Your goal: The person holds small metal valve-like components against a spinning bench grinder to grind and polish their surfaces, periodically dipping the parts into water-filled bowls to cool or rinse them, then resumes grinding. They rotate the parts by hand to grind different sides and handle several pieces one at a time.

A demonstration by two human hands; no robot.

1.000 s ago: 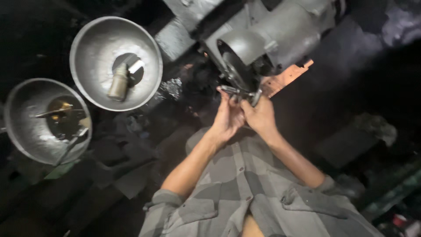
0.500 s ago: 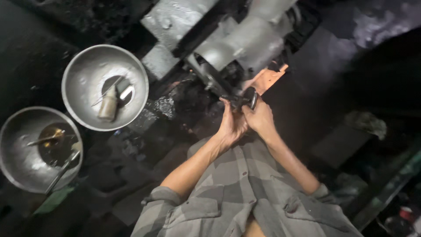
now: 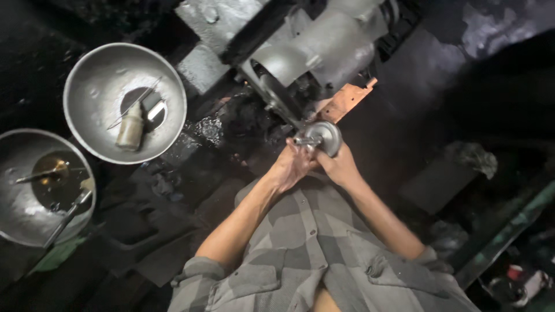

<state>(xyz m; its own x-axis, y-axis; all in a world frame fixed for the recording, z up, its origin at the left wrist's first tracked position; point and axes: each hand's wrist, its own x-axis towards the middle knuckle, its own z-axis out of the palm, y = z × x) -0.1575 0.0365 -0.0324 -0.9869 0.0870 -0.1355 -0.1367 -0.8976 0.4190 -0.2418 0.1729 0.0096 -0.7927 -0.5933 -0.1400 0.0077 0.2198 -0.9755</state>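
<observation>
A small round metal part (image 3: pixel 325 136) with a short shaft sticking out to the left is gripped between both my hands. My left hand (image 3: pixel 291 167) holds it from the left, near the shaft. My right hand (image 3: pixel 340 167) cups the disc from below and right. The part sits just below the dark wheel (image 3: pixel 276 98) of a grey bench grinder (image 3: pixel 324 46). A copper-coloured flat bracket (image 3: pixel 346 99) juts out beside the wheel, just above my hands.
Two grey metal bowls stand at the left: the upper bowl (image 3: pixel 87 75) holds a small pale bottle (image 3: pixel 129 126) and a thin rod, the lower bowl (image 3: pixel 17 190) holds brownish liquid and metal tools. Dark, grimy ground with wet patches surrounds them. A green bar (image 3: pixel 509 231) lies at right.
The view has shifted so bowls and grinder sit higher and further left. My hands have drawn back a little from the wheel, and the round part now shows its shiny face.
</observation>
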